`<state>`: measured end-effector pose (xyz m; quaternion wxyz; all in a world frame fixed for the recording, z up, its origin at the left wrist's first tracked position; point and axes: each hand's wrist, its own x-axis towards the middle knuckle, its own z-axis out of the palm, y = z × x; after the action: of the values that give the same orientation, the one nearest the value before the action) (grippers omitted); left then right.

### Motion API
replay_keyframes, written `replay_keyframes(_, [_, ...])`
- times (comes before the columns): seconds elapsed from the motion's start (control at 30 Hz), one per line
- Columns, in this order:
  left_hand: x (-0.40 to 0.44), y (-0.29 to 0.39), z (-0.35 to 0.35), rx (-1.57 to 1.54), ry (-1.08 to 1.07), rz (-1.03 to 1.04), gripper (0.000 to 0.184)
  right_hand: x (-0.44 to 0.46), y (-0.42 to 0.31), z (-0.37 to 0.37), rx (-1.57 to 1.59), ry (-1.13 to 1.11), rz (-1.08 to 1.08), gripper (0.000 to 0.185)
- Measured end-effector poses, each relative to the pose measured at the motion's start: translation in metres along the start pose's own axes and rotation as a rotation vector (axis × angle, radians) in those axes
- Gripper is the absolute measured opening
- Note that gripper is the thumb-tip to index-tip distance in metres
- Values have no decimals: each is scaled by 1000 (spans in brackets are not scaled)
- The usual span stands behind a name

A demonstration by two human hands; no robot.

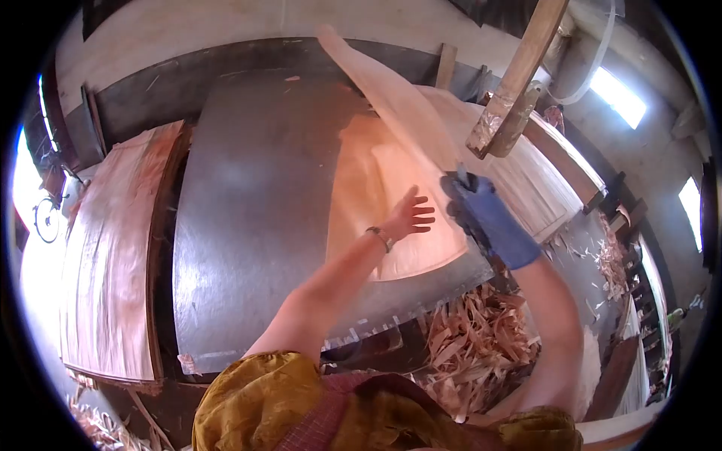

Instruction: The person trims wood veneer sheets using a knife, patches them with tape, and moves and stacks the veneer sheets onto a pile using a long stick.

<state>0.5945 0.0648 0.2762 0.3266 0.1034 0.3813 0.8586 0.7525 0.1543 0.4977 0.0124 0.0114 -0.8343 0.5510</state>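
Observation:
My left hand, bare with a bracelet at the wrist, is open over a thin wood veneer sheet on the grey metal-topped table. Its fingers are spread and hold nothing. My right hand, in a blue glove, is closed at the near edge of a raised veneer sheet. That sheet slants up and away to the far side, curling and partly blurred. A small grey tip shows by the gloved fingers; I cannot make out what it is. Under my left hand, the lower veneer lies flat on the tabletop.
A veneer stack stands left of the table, and another lies to the right. A wooden post hangs down at upper right. Veneer scraps are heaped below the table's near right edge. A wall runs behind.

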Motion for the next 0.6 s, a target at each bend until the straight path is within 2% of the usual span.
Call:
replay_keyframes(0.07, [-21,13,-11,-171,-28,56,92,15,5,22,2,-56,18,25])
replay_keyframes(0.13, [-46,29,-21,-355,-2,107,89,26,14,49,33,-117,-15,26])
replay_keyframes(0.23, [-85,51,-40,-476,-79,237,81,41,40,89,-13,-149,13,26])
replay_keyframes(0.33, [-118,64,-60,-390,50,295,85,49,78,138,96,-204,12,31])
replay_keyframes(0.37, [-120,62,-70,-406,58,347,71,54,99,158,113,-209,-9,30])
replay_keyframes(0.47, [-129,46,-142,-103,432,332,42,43,144,214,172,-245,-34,26])
replay_keyframes(0.53, [-124,14,-213,67,558,292,16,20,165,245,402,-279,79,23])
replay_keyframes(0.57, [-150,13,-199,75,599,306,16,8,177,257,520,-292,135,23])
replay_keyframes(0.6, [-175,14,-184,89,637,321,17,-5,197,264,229,-191,-196,28])
